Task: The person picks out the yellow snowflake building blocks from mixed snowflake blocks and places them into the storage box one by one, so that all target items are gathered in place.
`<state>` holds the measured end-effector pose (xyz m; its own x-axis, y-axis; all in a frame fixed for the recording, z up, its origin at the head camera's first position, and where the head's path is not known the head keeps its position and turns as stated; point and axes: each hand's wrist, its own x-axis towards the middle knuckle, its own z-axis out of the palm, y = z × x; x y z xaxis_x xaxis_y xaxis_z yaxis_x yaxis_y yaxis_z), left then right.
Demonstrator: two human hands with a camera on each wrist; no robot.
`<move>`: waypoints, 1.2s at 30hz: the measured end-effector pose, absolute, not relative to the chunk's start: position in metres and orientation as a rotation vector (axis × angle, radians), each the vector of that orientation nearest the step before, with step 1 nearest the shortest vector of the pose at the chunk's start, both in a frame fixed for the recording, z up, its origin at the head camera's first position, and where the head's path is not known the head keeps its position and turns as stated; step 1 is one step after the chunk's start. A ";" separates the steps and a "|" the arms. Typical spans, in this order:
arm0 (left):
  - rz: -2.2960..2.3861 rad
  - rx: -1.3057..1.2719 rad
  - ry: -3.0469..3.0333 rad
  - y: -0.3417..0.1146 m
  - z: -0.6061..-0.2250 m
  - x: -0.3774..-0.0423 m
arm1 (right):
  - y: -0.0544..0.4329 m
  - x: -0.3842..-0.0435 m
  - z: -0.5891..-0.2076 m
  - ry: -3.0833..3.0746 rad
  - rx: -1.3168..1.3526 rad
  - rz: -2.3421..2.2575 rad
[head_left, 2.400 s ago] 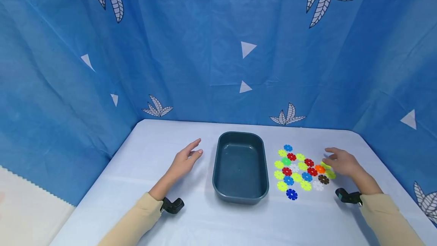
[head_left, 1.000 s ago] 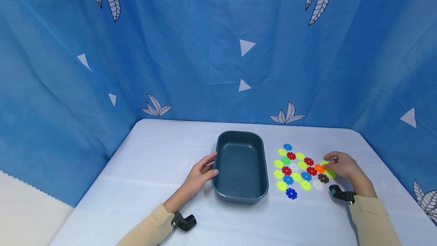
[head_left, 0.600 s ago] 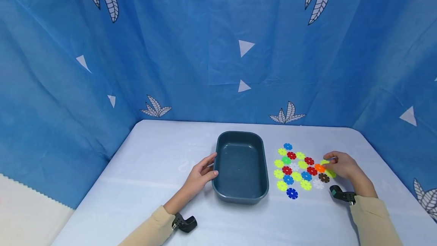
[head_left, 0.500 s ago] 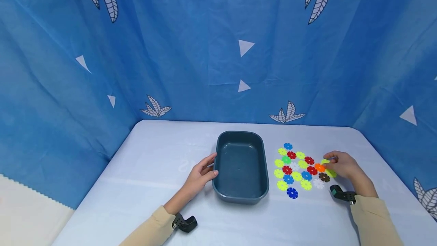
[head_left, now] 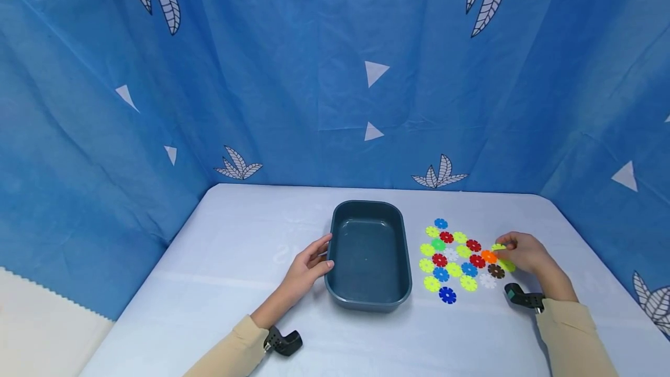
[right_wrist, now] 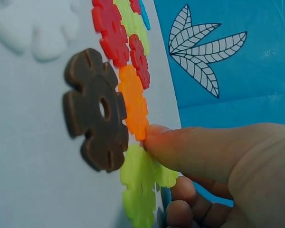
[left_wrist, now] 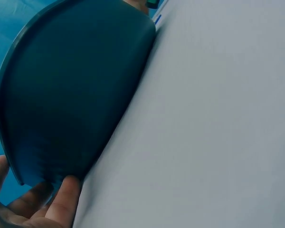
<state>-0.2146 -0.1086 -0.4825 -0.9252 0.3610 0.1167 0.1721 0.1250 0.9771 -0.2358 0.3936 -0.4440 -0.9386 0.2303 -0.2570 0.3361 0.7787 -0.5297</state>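
Note:
A dark teal plastic basin (head_left: 366,301) stands mid-table. My left hand (head_left: 300,275) holds its left side, thumb and index at the rim; in the left wrist view, other fingers (left_wrist: 66,199) lie against the outer wall. To the right lie several flat, notched snowflake discs. My right hand (head_left: 526,252) is at their right edge, index and thumb apart. In the right wrist view, the thumb touches the edge of an orange snowflake disc (right_wrist: 133,102). Yellow-green discs (right_wrist: 137,183) sit under the hand, partly hidden; a brown disc (right_wrist: 95,111) lies beside.
A white cloth covers the table (head_left: 251,220). Other discs, among them red (head_left: 446,237), white (head_left: 488,281) and dark blue (head_left: 447,295), spread between the basin and my right hand. A blue curtain (head_left: 293,74) with leaf prints hangs around the back and sides.
Since the earliest frame, my left hand has moved right onto the basin's side, and my right hand has settled lower at the discs. Over the last second both hands stay still.

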 end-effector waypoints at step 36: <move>1.902 0.463 2.251 -0.107 -0.477 -0.211 | 0.398 -0.231 -0.439 2.816 0.535 -1.154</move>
